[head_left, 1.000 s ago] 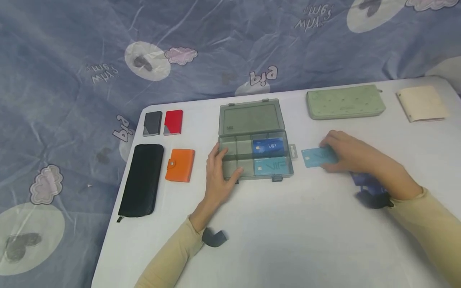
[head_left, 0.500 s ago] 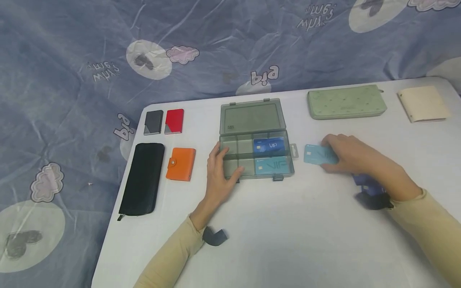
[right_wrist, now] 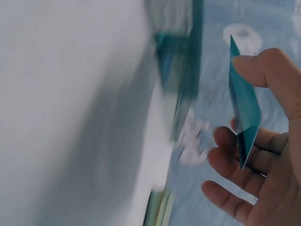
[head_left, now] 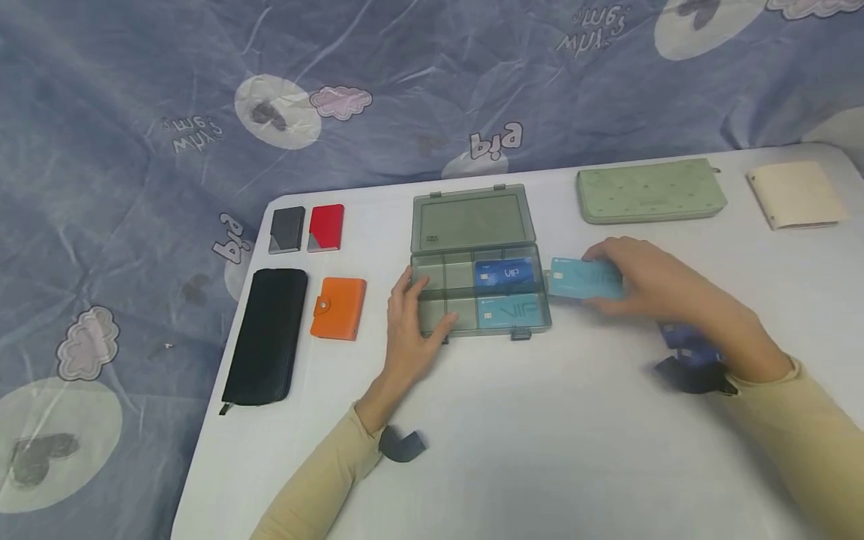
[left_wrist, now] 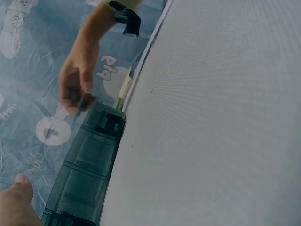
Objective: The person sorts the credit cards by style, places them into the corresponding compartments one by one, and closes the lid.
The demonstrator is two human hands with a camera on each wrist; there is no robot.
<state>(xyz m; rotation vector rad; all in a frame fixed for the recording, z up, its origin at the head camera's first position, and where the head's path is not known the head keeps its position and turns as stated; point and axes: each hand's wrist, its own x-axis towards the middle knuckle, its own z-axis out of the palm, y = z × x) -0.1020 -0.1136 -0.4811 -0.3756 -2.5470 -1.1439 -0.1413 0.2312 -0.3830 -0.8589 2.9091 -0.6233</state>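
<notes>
A translucent grey-green divided box (head_left: 459,301) lies with its lid (head_left: 472,219) folded back. Its right compartments hold a dark blue VIP card (head_left: 504,274) at the back and a light blue VIP card (head_left: 509,310) at the front. My left hand (head_left: 412,330) rests at the box's left end, fingers spread over the side and thumb at the front edge. Between thumb and fingers, my right hand (head_left: 637,281) pinches another light blue card (head_left: 580,277), held just right of the box. In the right wrist view that card (right_wrist: 245,101) is tilted nearly edge-on.
Dark blue cards (head_left: 691,346) lie partly hidden under my right wrist. Behind are a green wallet (head_left: 651,191) and a cream holder (head_left: 796,195). On the left are a black wallet (head_left: 265,337), orange card holder (head_left: 339,309), red case (head_left: 326,227) and black case (head_left: 286,229).
My right hand has carried the light blue card leftward and slightly back, so its edge now overlaps the hang tab at the box's right side. My left hand has stayed in place.
</notes>
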